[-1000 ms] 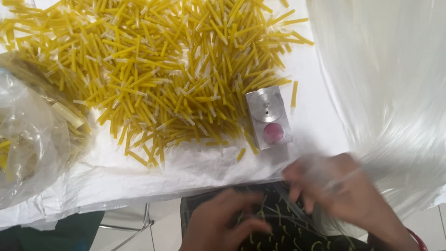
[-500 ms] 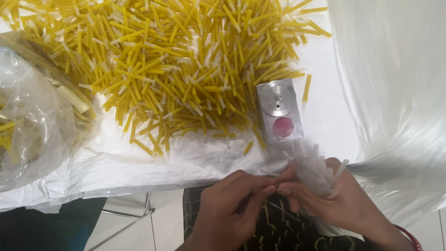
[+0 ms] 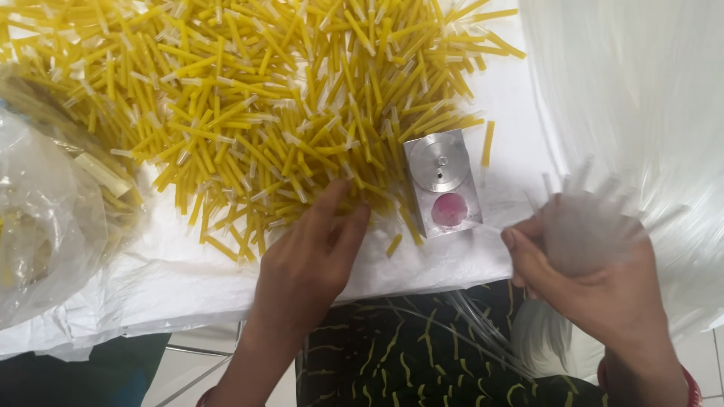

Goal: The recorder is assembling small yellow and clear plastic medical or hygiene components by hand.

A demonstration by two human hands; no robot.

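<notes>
Yellow tube pieces [image 3: 249,113] heaped upper left on desk [image 3: 513,113]; left hand [image 3: 313,252] spread open, fingertips on heap edge. Right hand [image 3: 596,279] closed round clear tube bundle [image 3: 584,218], lower right, beside metal block [image 3: 443,183].

Bright, even light is falling from overhead, casting only faint shadows. Glare is washing out the clear tubes [image 3: 641,98] at two o'clock, and my right hand [image 3: 603,279] is blurring slightly.

yellow tube pile [image 3: 249,98] cut off at top, clear tubes [image 3: 584,222] motion-blurred

Left hand [image 3: 313,252] flat, fingers stretched forward, palm down. Right hand [image 3: 596,283] curled tight, thumb pointing left.
</notes>
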